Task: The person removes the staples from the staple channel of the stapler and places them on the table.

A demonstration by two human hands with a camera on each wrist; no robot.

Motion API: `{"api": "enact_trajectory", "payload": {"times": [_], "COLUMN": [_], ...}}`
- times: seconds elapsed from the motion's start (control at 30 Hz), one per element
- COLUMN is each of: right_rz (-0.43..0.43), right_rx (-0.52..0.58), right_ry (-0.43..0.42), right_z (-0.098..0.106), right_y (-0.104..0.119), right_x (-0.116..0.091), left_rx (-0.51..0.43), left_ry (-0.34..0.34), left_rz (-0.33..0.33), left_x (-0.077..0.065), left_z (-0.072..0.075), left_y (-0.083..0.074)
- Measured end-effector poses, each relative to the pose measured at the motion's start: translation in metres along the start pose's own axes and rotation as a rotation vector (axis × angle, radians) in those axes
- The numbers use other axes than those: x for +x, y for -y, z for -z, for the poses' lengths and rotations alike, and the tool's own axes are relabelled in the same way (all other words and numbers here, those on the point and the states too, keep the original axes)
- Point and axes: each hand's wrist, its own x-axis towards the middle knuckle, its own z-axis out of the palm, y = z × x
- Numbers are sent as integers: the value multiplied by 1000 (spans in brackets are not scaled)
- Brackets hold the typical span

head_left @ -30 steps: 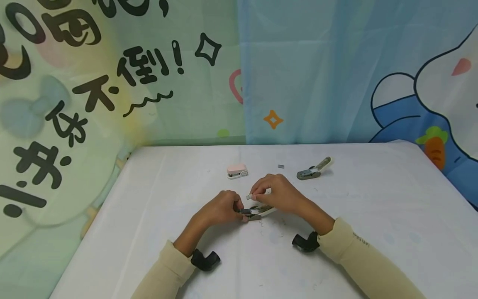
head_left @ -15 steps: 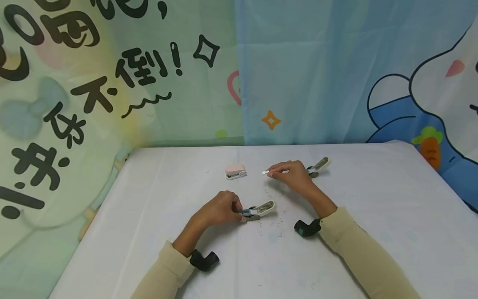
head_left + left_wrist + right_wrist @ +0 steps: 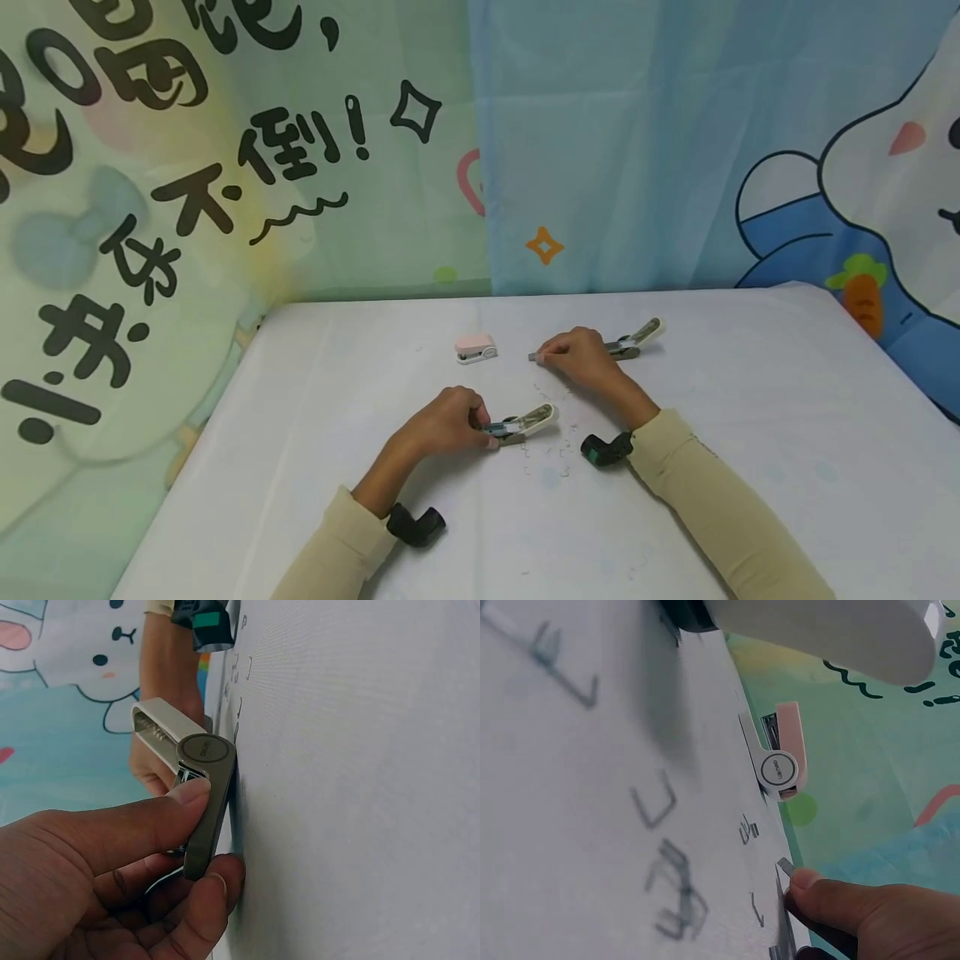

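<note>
My left hand (image 3: 450,421) holds a grey and off-white stapler (image 3: 536,418) by its base end, with the top cover swung up and back. In the left wrist view the thumb presses the side of that stapler (image 3: 208,806) while fingers curl beneath it. Farther back, my right hand (image 3: 588,360) pinches a short grey strip of staples (image 3: 533,357) low over the table. The right wrist view shows the strip's end (image 3: 785,865) poking out past the thumb. Behind this hand lies a second grey stapler (image 3: 637,340), also opened up and partly hidden by the fingers.
A small pink and white stapler (image 3: 476,348) stands left of my right hand. Loose bent staples (image 3: 565,472) lie scattered over the white table (image 3: 675,517). A printed curtain (image 3: 600,167) hangs behind the table's back edge.
My right hand has moved from beside the held stapler to the back of the table, carrying the staple strip, then lowered slightly. My left hand keeps its grip on the stapler.
</note>
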Motion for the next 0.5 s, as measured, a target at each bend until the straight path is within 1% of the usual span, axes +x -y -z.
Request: {"api": "enact_trajectory", "payload": {"times": [0.13,0.27,0.37,0.5], "right_rz": [7,16,10,-16], "right_rx": [-58,-114,-119,-98], "right_ry": [3,13,37,67], "right_z": [4,10,14,16], "right_y": [-1,0,0,0], "right_x": [0,1,3,4], "left_rx": [0,5,9,4], "left_ry": [4,6,8,8], "left_rz": [-6,2,-1,-5], "left_x": [0,0,-1,-1], "left_z": [0,1,1,1], "left_y": [-1,-2,-2,-1]}}
